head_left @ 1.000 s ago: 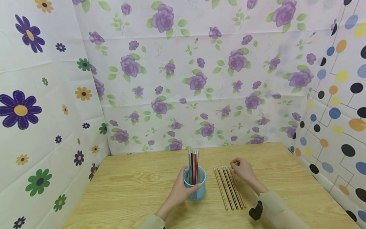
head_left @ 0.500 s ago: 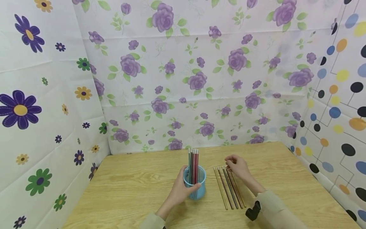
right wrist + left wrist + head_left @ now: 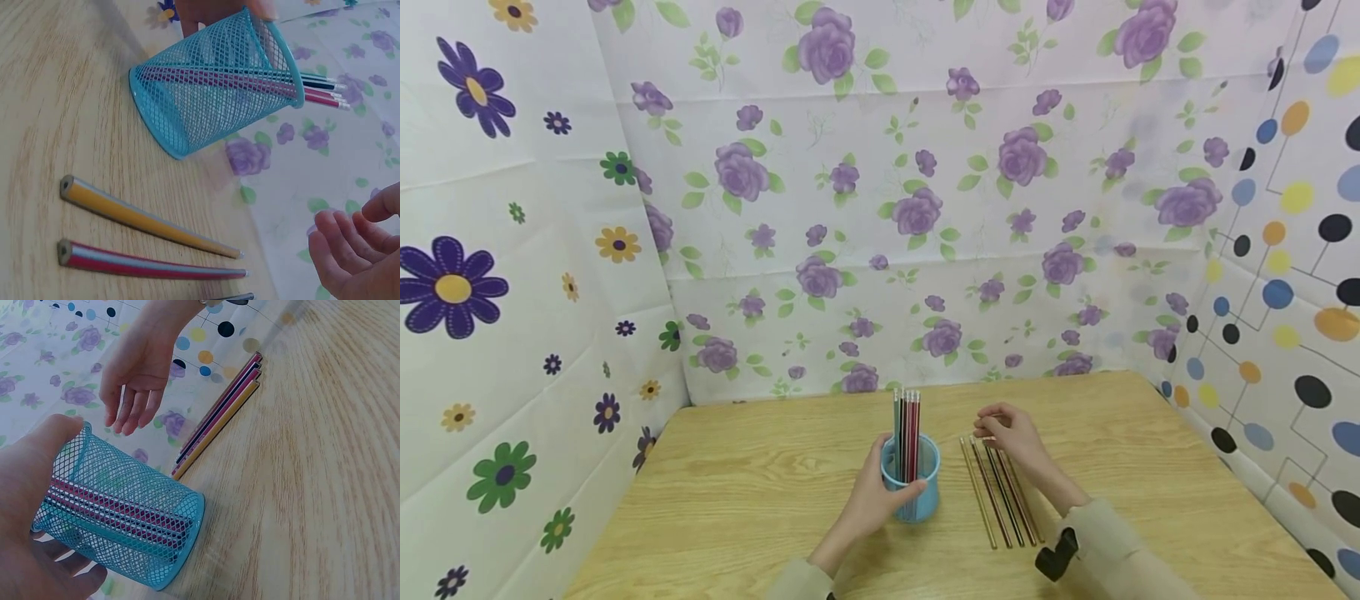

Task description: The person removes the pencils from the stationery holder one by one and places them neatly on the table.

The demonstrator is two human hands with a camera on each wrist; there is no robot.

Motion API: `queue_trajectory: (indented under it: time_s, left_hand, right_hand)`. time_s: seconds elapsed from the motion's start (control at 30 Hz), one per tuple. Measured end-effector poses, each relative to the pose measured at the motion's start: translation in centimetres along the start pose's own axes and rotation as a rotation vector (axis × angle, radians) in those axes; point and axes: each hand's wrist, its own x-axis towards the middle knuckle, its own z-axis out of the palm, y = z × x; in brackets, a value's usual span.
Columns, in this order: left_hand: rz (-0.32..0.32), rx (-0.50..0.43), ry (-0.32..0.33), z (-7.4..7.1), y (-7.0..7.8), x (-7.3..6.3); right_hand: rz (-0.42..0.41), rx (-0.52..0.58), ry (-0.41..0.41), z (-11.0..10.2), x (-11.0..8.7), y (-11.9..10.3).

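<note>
My left hand (image 3: 869,498) grips a light blue mesh pencil cup (image 3: 929,498) by its side, thumb across the front near the rim. Several pencils (image 3: 907,429) stand in the cup, green, black and red, eraser ends up. To its right, several pencils lie side by side on the table, among them a yellow pencil (image 3: 144,217) nearest the cup and a red striped pencil (image 3: 150,261). Over the far ends of this row hovers my right hand (image 3: 1017,435), fingers loosely bent with nothing between them; the left wrist view shows its fingers pointing down.
The wooden table (image 3: 737,492) runs back to a wall cloth (image 3: 880,225) with purple roses. Patterned cloths hang at both sides, a flowered one (image 3: 535,308) at left and a dotted one (image 3: 1262,333) at right. A black device (image 3: 1057,555) sits at my right wrist.
My right hand has moved left across the far ends of the pencil row, towards the cup. The left hand and the cup stay where they were.
</note>
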Motion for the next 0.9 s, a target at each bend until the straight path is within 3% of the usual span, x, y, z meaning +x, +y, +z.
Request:
queue_trajectory:
  time_s: [0.47, 0.9]
  left_hand:
    - [0.006, -0.012, 0.002, 0.0, -0.2, 0.1]
    - [-0.008, -0.045, -0.004, 0.0, -0.3, 0.2]
  right_hand:
    - [-0.106, -0.057, -0.119, 1.9, -0.1, -0.9]
    - [-0.092, -0.109, -0.188, 4.1, 0.0, -1.1]
